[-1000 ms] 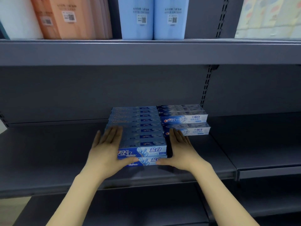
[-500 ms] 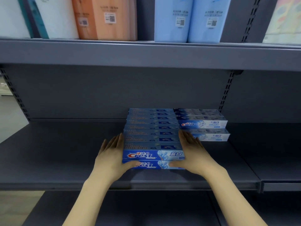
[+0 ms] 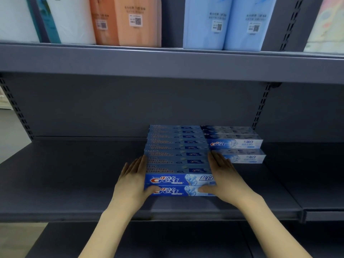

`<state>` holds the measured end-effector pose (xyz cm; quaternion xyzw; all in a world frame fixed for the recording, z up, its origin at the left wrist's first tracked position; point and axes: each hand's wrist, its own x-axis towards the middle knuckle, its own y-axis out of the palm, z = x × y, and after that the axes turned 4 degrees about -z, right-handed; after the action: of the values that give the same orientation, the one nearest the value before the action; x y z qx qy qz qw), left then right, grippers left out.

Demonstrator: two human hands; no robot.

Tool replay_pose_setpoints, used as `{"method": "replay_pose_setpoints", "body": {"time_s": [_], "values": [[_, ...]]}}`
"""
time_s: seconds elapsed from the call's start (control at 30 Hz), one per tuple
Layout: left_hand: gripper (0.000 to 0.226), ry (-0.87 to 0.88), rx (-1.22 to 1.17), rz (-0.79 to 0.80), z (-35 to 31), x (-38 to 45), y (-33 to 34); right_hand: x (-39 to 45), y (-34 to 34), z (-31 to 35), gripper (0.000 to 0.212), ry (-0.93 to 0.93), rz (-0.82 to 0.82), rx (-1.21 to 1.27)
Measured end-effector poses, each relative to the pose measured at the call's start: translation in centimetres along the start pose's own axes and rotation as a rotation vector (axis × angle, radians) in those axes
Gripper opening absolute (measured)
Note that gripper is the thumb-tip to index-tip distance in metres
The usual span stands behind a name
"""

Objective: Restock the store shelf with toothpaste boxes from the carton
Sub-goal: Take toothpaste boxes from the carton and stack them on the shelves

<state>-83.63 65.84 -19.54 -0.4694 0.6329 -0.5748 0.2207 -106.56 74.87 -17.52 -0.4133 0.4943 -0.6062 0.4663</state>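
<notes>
Both hands are bracketing the blue stack [image 3: 178, 161] on the shelf [image 3: 74, 183]. The left hand [image 3: 132, 181] and right hand [image 3: 223, 179] are lying with fingers straight along its ends, thumbs pressing the bottom front box; nothing is being grasped. The stack is sitting touching the white boxes [image 3: 236, 146]. Risk: uneven pushing could be skewing the rows or shunting the neighbouring white boxes out of line.

Bare shelf [image 3: 74, 179] lies open across the left of the frame, and again at far right. The blue boxes [image 3: 176, 155] fill the centre, touching the paler boxes [image 3: 235, 144] on their right. The upper shelf [image 3: 167, 64] closes overhead.
</notes>
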Motion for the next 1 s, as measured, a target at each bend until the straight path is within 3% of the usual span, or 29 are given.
{"method": "replay_pose_setpoints", "body": {"time_s": [0.2, 0.33, 0.43, 0.57, 1.0], "values": [[0.107, 0.009, -0.178, -0.01, -0.2, 0.2, -1.3, -0.1, -0.3, 0.2, 0.114, -0.001, 0.024, 0.005], [0.119, -0.047, -0.336, 0.086, -0.5, 1.0, -2.1, 0.1, -0.8, 0.4, 0.118, 0.028, 0.029, 0.044], [0.106, -0.031, -0.378, 0.178, -0.2, 1.5, -2.0, 0.3, -1.1, 0.1, 0.12, 0.031, 0.051, 0.048], [0.086, -0.001, -0.406, 0.162, 0.0, 1.5, -1.6, 0.7, -0.9, -0.1, 0.118, 0.013, 0.069, 0.046], [0.088, -0.023, -0.447, 0.173, -0.1, 1.8, -0.6, 0.8, -0.7, -0.2, 0.115, 0.016, 0.114, 0.061]]}}
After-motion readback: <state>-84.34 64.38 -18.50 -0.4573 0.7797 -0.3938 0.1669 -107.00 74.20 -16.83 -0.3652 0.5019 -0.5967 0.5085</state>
